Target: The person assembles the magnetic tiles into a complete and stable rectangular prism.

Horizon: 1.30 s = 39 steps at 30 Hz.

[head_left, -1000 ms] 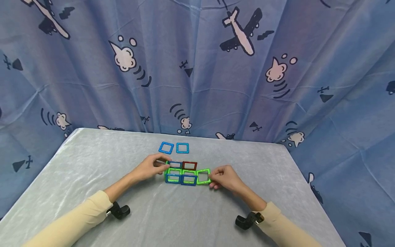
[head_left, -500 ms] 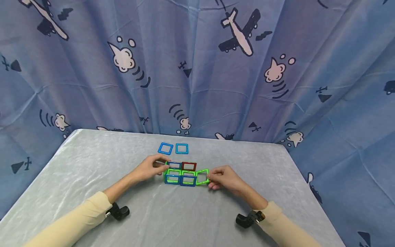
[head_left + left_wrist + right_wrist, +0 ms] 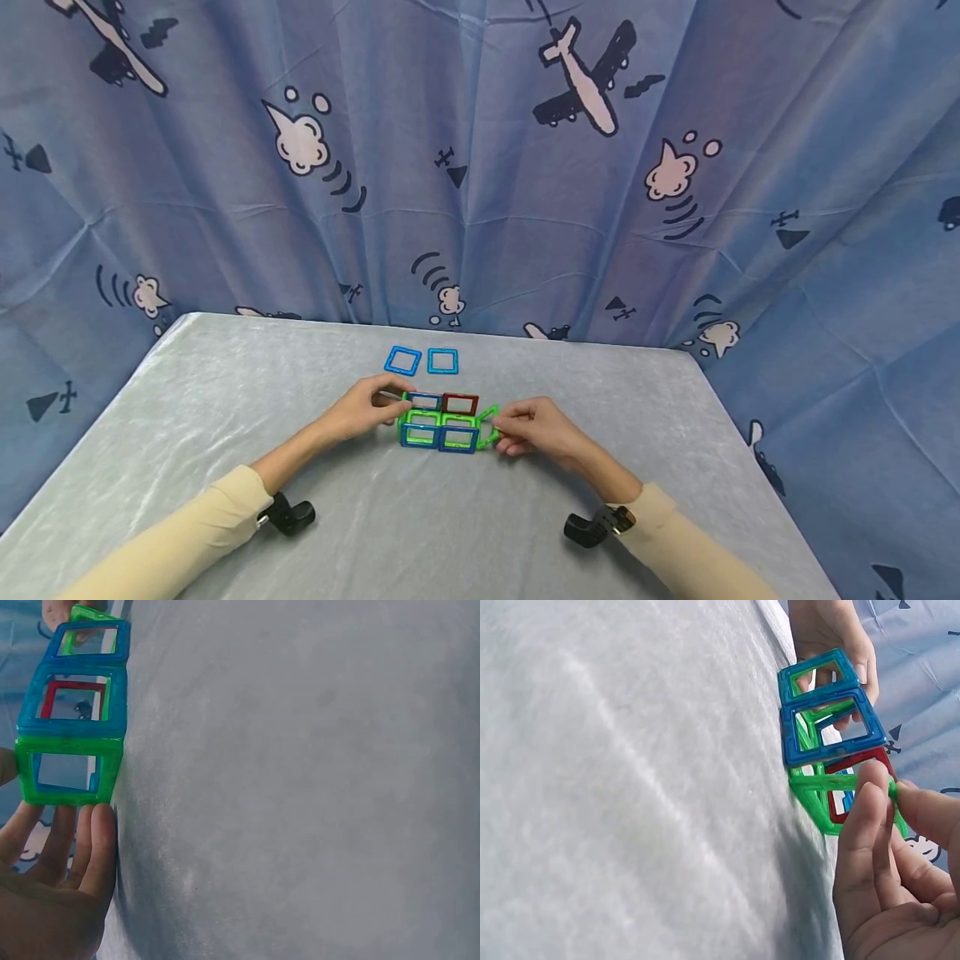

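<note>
Square magnetic tiles form a low two-cell box (image 3: 439, 436) on the table, with blue tiles along the front, green tiles below and at the left end, and blue and red tiles at the back. My left hand (image 3: 371, 407) holds the box's left end between thumb and fingers. A green end tile (image 3: 829, 782) stands angled at the right end, one edge against the box. My right hand (image 3: 536, 427) pinches its free edge between thumb and fingertips. In the left wrist view, the green left-end tile (image 3: 66, 797) touches my left fingertips.
Two loose blue square tiles, one tilted (image 3: 402, 360) and one straight (image 3: 442, 361), lie behind the box. A pale cloth covers the table (image 3: 420, 533). A blue airplane-print curtain (image 3: 480, 208) hangs just past the far edge.
My right hand has moved left and swung the green end tile from nearly flat to a steep angle against the box. The left hand keeps its place on the left end.
</note>
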Motion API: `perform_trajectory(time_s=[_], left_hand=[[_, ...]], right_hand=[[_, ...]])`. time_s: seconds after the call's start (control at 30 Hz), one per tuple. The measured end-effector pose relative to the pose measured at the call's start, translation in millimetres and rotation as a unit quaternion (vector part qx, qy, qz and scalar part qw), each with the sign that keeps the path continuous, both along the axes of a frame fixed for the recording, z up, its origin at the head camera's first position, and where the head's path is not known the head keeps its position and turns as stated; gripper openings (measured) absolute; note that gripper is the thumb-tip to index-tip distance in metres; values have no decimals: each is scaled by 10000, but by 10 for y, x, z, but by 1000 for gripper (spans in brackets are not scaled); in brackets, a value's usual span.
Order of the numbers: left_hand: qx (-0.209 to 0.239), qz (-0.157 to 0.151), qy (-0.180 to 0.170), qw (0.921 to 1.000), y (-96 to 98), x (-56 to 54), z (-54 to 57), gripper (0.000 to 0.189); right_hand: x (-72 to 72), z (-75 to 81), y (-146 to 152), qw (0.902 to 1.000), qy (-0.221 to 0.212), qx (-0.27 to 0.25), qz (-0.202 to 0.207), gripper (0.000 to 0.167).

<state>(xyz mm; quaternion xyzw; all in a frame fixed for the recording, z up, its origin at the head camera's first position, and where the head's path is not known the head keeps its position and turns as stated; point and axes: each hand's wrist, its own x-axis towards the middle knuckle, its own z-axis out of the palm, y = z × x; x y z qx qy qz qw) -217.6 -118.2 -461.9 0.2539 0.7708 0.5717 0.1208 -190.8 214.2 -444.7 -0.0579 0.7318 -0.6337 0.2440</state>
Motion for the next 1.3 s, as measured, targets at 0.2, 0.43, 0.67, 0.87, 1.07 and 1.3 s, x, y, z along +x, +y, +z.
perform_trajectory(time_s=[0.2, 0.43, 0.67, 0.87, 1.07, 1.3], left_hand=[[3, -25, -22, 10000, -7, -12, -19, 32], [-47, 49, -58, 10000, 1, -23, -35, 32], [-19, 63, -53, 10000, -5, -21, -30, 33], [52, -6, -62, 10000, -5, -20, -5, 32], [20, -24, -3, 10000, -4, -21, -12, 33], [23, -68, 86, 9999, -6, -19, -25, 32]], right_hand=[[-18, -3, -76, 9999, 9, -123, 17, 26], [-45, -14, -116, 9999, 83, -93, 113, 28], [-59, 2, -149, 9997, 157, -52, 199, 31], [-68, 2, -171, 9997, 170, -57, 173, 27], [-79, -27, -162, 9996, 164, -137, 173, 28], [-80, -50, -145, 9994, 133, -240, 210, 28]])
